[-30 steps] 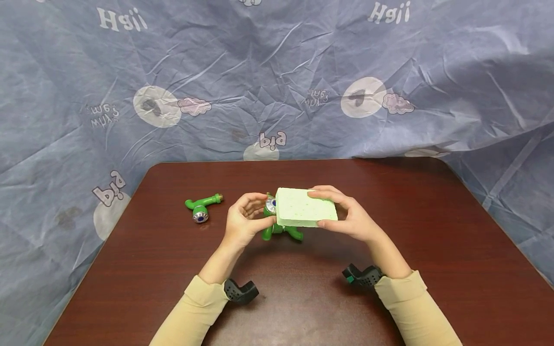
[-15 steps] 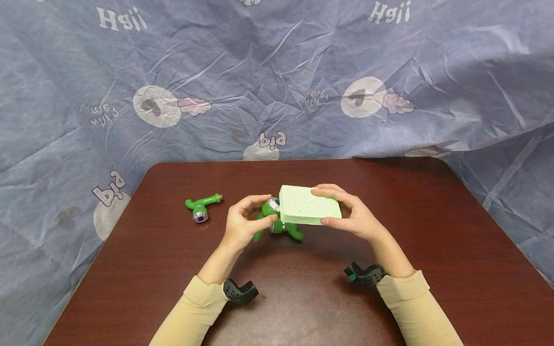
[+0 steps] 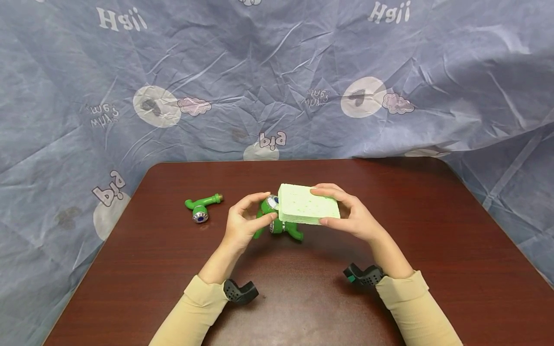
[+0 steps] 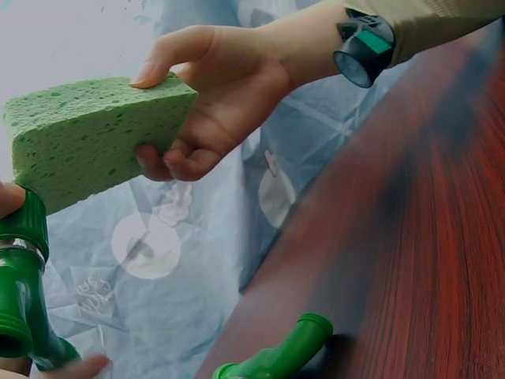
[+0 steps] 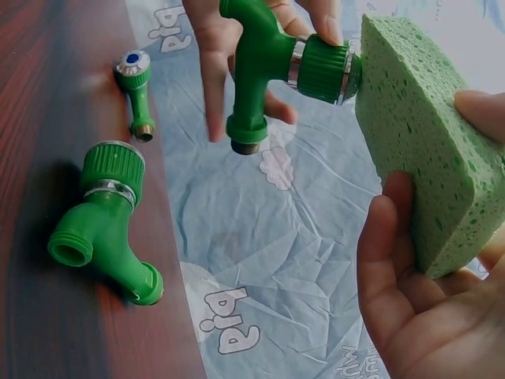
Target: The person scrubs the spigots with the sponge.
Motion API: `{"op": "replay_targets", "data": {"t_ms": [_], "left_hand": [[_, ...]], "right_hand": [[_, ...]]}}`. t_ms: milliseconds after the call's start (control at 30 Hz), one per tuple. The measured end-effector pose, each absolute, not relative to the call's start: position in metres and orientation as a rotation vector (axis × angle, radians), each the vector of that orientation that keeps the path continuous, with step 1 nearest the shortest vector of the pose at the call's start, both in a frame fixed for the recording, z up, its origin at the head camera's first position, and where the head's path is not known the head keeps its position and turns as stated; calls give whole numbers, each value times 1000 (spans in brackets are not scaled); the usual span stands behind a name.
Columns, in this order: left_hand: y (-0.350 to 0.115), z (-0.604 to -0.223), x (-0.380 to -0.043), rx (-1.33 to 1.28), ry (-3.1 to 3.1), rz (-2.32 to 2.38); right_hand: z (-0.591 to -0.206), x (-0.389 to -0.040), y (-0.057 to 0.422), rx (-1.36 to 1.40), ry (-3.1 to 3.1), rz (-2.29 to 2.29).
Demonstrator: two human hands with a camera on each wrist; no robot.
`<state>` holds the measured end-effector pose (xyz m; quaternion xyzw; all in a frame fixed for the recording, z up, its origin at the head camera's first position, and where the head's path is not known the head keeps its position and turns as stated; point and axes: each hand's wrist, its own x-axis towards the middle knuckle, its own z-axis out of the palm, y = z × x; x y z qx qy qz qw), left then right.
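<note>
Nudged a touch twd 1 o'clock vs. 1 s ago: pale-green sponge (image 3: 309, 205) & held tap (image 5: 264, 55), w/ more of tap body in sight now. Nearest, at 7 & 5 o'clock in head view: ribbed beige sleeves (image 3: 190, 307), cuffs folded; by wrists, perforated black plastic mounts (image 3: 240, 292). Next, nr mid-frame: left hand (image 3: 243, 219), pinching held tap by ribbed knob, thumb one side, fingers opp.; glossy green, curved body, silver collar, brass-col. threaded end. At 3 o'clock of knob, apparently touching its face: sponge, brick-shaped, porous, pitted w/ tiny holes. Grasped by right hand (image 3: 357, 216), thumb & fingers on opp. sides. Farther, resting on table (image 3: 467, 250): second tap (image 5: 110, 229), approx 8 o'clock of sponge, partly hid in head view, same shiny green, ribbed round knob; third tap (image 3: 200, 210), 9 o'clock of left hand, w/ silver-rimmed, blue-centred cap. Under both: table, smooth, dark red-brown w/ fine wood grain, pale sheen nr front, rounded far corners. Beyond, at 12 o'clock: cloth backdrop (image 3: 277, 57), crinkled, grey-blue, printed w/ white discs, pink cloud shapes & letters.
</note>
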<state>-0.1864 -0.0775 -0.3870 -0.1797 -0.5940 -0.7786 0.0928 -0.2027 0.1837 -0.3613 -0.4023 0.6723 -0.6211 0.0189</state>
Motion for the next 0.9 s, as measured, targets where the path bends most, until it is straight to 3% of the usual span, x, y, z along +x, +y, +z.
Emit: {"op": "replay_targets", "data": {"t_ms": [400,900], "left_hand": [[-80,-385,-188,-524,-1806,-2164],[-74,-388,-186,-719,-1860,-2062]], "right_hand": [[-361,-202,182,-1270,2094,-1944],[-363,-203,178,-1289,1928,-1874]]}}
